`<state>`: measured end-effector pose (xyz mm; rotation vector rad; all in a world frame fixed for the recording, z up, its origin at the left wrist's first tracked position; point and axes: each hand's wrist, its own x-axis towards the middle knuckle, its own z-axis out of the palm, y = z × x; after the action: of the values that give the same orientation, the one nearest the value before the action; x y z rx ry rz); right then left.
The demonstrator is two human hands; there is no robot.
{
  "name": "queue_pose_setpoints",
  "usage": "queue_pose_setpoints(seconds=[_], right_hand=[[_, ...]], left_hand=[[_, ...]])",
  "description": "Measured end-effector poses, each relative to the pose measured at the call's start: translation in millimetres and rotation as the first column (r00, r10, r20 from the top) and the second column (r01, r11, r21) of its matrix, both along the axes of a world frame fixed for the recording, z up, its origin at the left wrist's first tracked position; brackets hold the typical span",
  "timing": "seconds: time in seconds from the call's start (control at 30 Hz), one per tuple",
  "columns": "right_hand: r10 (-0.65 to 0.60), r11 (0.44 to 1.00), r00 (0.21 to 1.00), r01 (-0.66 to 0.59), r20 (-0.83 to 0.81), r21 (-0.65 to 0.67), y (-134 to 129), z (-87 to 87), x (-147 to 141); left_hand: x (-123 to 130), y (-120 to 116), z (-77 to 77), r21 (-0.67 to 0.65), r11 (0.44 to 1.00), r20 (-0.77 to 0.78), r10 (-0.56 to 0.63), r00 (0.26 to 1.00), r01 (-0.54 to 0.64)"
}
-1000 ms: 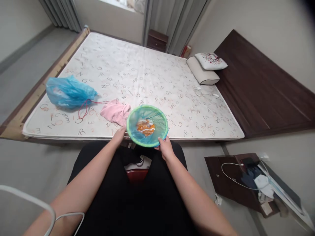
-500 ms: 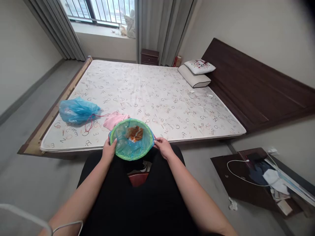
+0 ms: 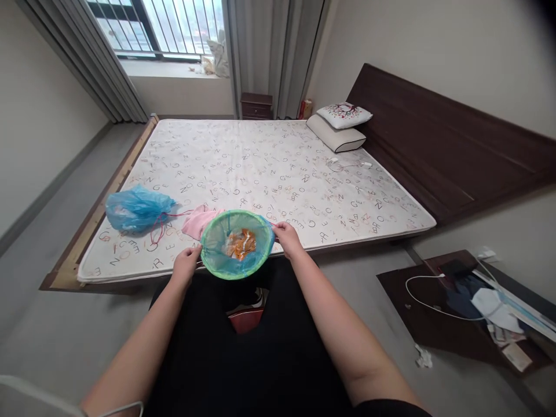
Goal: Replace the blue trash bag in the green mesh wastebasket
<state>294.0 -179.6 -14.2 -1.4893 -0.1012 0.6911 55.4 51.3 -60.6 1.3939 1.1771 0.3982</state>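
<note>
While the left hand [image 3: 186, 265] closes on the near edge of a round basket [image 3: 234, 212], the right hand [image 3: 289, 239] grips its opposite edge, the fingers of both hands bent around the green rim. The basket is held level in front of the body, above a lap in black trousers [image 3: 247, 353], and its blue plastic liner [image 3: 217, 260] folds over the rim. Orange scraps [image 3: 238, 244] lie at the bottom of the liner, but what they are is too small to tell. Below the lap, a shoe [image 3: 254, 300] and a red seat [image 3: 245, 320] show between the knees.

Just beyond the basket, a pink cloth [image 3: 200, 223] lies crumpled on a bare mattress [image 3: 260, 168] printed with scattered letters. To the left of the cloth sits a knotted blue plastic bag [image 3: 138, 208], with a red string [image 3: 163, 223] trailing from it across the mattress. A white cable [image 3: 345, 165] lies towards the far right corner, near a pale pillow [image 3: 335, 139] topped by a smaller floral pillow [image 3: 344, 114]. A dark brown headboard [image 3: 434, 127] stands along the right side. On the floor at right, a dark board [image 3: 406, 301] carries a looped white cord [image 3: 430, 301] and a white mask [image 3: 493, 310], with a crumpled tissue [image 3: 423, 356] just beside it. A small bedside cabinet [image 3: 256, 105] stands against the far wall, between long grey curtains [image 3: 278, 52], beside a barred window [image 3: 160, 29].
</note>
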Motion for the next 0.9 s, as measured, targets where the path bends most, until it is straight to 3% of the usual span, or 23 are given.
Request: queue_pose_setpoints(seconds=[0.07,0.13,0.2,0.23,0.3,0.37,0.43,0.5,0.6,0.7,0.83,0.9], right_hand=[[0.01,1.0,1.0,-0.009,0.018,-0.007,4,5.4,5],[0.133,0.989,0.99,-0.13,0.042,-0.072,9,10.6,6],[0.314,0.931,0.943,-0.283,0.112,-0.229,16,14.1,2],[0.389,0.887,0.907,-0.322,0.161,-0.331,21,14.7,-1],[0.481,0.804,0.837,-0.301,0.262,-0.513,31,14.0,-12],[0.536,0.739,0.778,-0.243,0.33,-0.628,41,11.4,-26],[0.584,0.701,0.714,-0.202,0.387,-0.684,47,8.4,-39],[0.623,0.68,0.653,-0.18,0.431,-0.711,48,6.3,-50],[0.671,0.651,0.584,-0.17,0.456,-0.74,44,5.1,-59],[0.708,0.626,0.485,-0.095,0.514,-0.774,42,6.3,-67],[0.73,0.659,0.295,-0.063,0.617,-0.75,48,15.2,-77],[0.679,0.706,0.317,-0.038,0.662,-0.707,51,22.7,-73]], left_hand=[[2,7,6.6,0.009,1.0,-0.046,-0.021,0.999,0.021],[5,12,14.3,0.032,0.998,-0.079,-0.051,0.996,0.053],[10,14,23.9,0.213,0.971,-0.204,-0.066,0.977,0.11],[14,13,29.1,0.346,0.923,-0.298,-0.064,0.952,0.171],[23,6,39.0,0.556,0.753,-0.487,-0.047,0.872,0.351],[32,-5,45.8,0.613,0.609,-0.601,-0.053,0.797,0.503],[39,-15,47.5,0.603,0.541,-0.658,-0.079,0.749,0.586],[42,-23,44.1,0.592,0.509,-0.677,-0.106,0.729,0.624],[44,-27,34.6,0.591,0.508,-0.639,-0.18,0.748,0.627],[49,-32,28.6,0.577,0.55,-0.518,-0.325,0.791,0.604],[63,-45,32.4,0.489,0.708,-0.218,-0.465,0.858,0.508],[69,-49,36.4,0.356,0.858,-0.041,-0.382,0.923,0.37]])
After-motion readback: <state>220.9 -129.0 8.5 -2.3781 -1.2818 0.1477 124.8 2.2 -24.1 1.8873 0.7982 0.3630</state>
